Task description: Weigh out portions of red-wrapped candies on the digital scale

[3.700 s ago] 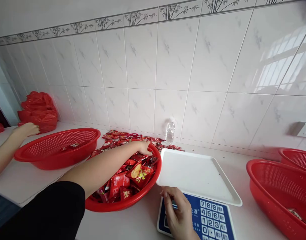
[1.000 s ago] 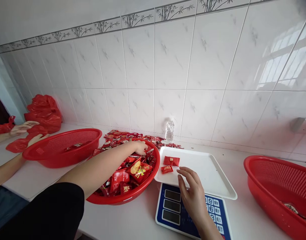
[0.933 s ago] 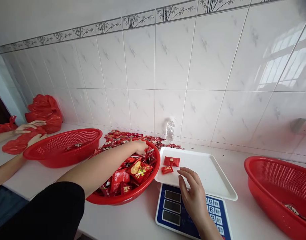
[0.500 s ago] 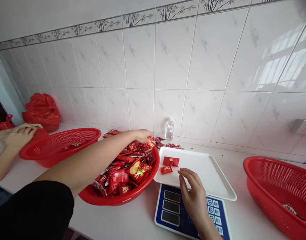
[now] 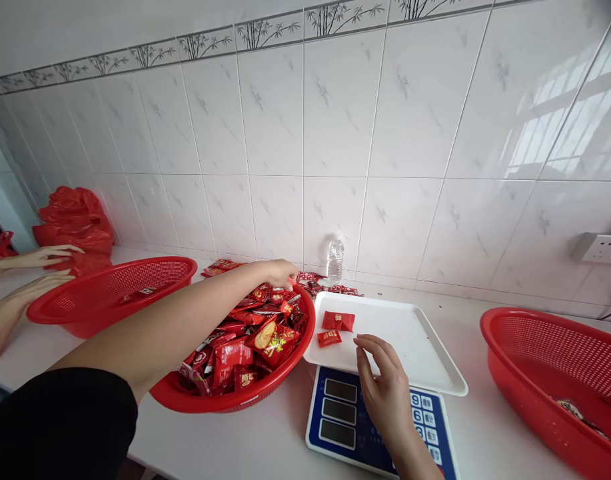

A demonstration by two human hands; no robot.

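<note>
My left hand [image 5: 282, 273] reaches over the far rim of a red basket [image 5: 245, 400] heaped with red snack packets [image 5: 232, 357]. Its fingers are pressed together, with a small bright red bit at the tips that is too small to tell. My right hand [image 5: 385, 383] hovers over the blue scale [image 5: 340, 433], by the near edge of the white tray [image 5: 400, 333]; its fingers are slightly bent and apart, with nothing between them. A larger red packet [image 5: 338, 321] and a smaller one [image 5: 329, 338] lie on the tray's left part.
Another person's hands [image 5: 40, 287] are at the far left, by red plastic bags [image 5: 75, 223] and a red basket [image 5: 110, 287]. A clear bottle [image 5: 336, 260] stands near the tiled wall, beside loose packets [image 5: 310, 283]. Another red basket [image 5: 535, 393] is at the right.
My left hand has drawn back slightly, and the red packet that stuck out from its fingers no longer shows there. The other person's hands have moved apart. The view has shifted slightly.
</note>
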